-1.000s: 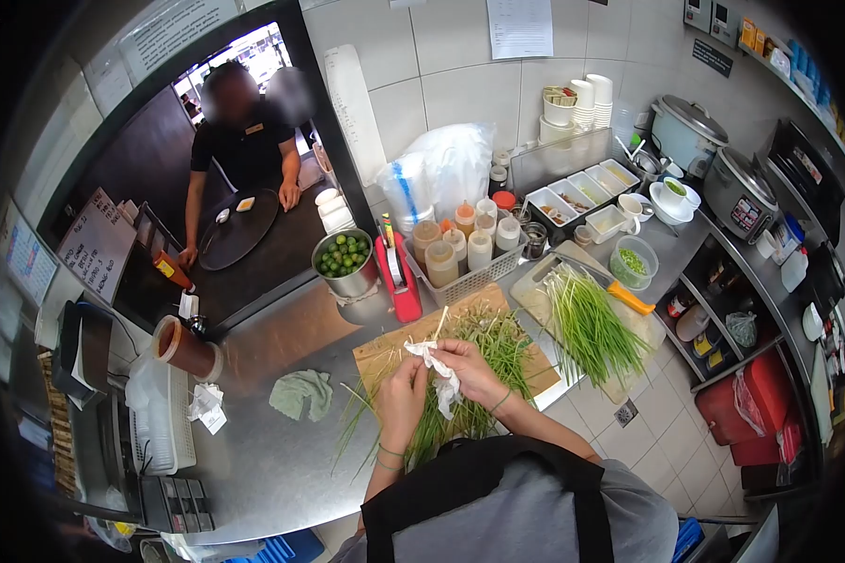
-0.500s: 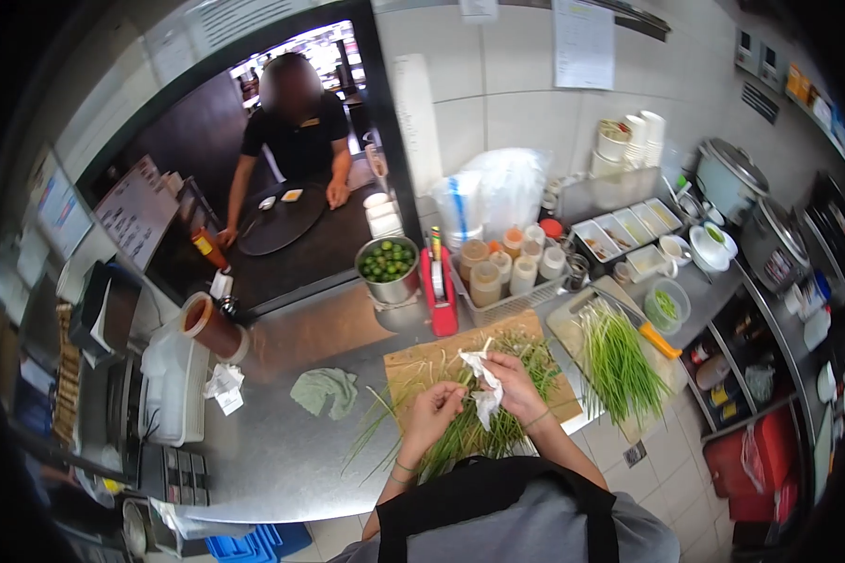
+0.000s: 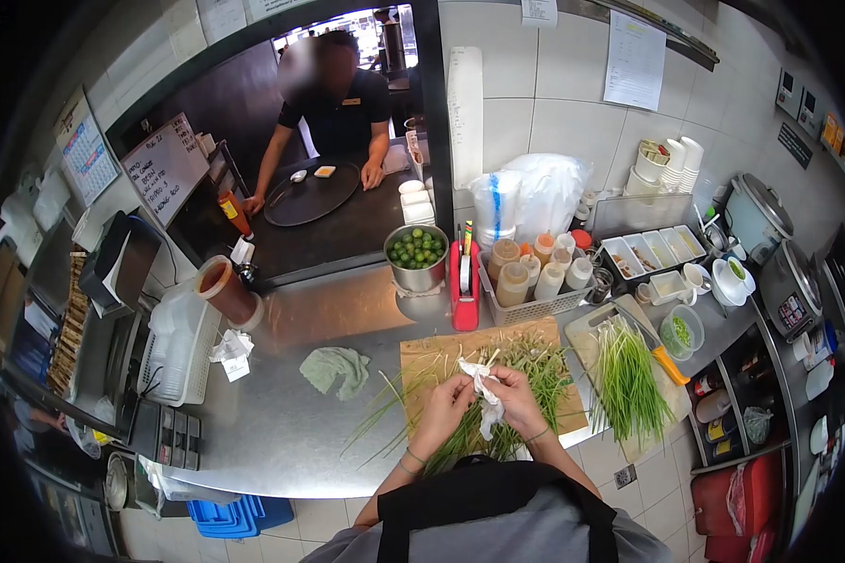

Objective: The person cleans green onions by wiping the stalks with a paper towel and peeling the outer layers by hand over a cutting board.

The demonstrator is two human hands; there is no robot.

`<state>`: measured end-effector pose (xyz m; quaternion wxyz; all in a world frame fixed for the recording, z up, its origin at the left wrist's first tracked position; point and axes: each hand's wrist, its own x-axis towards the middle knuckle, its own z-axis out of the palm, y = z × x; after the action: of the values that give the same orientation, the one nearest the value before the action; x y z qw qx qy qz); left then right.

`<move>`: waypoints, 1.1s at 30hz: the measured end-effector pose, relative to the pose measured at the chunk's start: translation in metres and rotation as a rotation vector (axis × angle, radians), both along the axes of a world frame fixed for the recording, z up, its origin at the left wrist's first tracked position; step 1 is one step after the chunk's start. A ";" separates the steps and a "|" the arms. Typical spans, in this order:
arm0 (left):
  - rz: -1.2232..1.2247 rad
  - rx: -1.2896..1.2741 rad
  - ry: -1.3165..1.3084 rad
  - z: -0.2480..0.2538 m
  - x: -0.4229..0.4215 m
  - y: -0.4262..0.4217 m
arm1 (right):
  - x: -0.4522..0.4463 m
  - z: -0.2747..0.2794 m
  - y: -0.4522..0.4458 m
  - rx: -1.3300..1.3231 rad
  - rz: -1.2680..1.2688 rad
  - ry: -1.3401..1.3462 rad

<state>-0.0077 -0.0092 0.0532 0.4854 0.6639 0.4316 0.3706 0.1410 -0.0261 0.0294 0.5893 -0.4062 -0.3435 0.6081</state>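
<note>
White crumpled tissue is bunched up in the right hand, thumb and fingers closed on it, with one end poking out above the fingertips and the rest drooping below them; the left hand is right beside it, fingers curled in and thumb pressed up to them, tips close against the tissue's left edge; can't tell whether those left fingers have the tissue, a stalk or nothing pinched in there. Both forearms come forward and angle inward, so the hands nearly meet; elbows are bent, wrists up off the counter, a thin band on the right one.

Under the fingers there's a messy pile of long green stalks spread across a brown board, loose ends trailing off to the left of the left hand; out past the right fingers a neater green bundle lies on a pale cutting board, with an orange-handled knife along its far side; well left of the left fingers sits a rumpled green cloth; ahead of the fingertips, a red dispenser stands next to a metal pot of limes.
</note>
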 end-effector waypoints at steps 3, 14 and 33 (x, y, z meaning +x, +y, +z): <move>-0.028 -0.005 0.010 -0.001 0.000 0.001 | 0.001 0.000 0.000 -0.033 -0.018 0.049; -0.103 -0.073 -0.041 -0.010 0.005 -0.001 | 0.031 0.006 0.003 -0.062 -0.122 0.234; -0.163 -0.348 -0.107 -0.018 -0.016 -0.008 | 0.097 0.016 0.001 0.079 -0.329 0.300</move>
<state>-0.0236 -0.0176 0.0354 0.6436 0.5821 0.4072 0.2848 0.2380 -0.0248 0.0451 0.7405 -0.3382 -0.2047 0.5435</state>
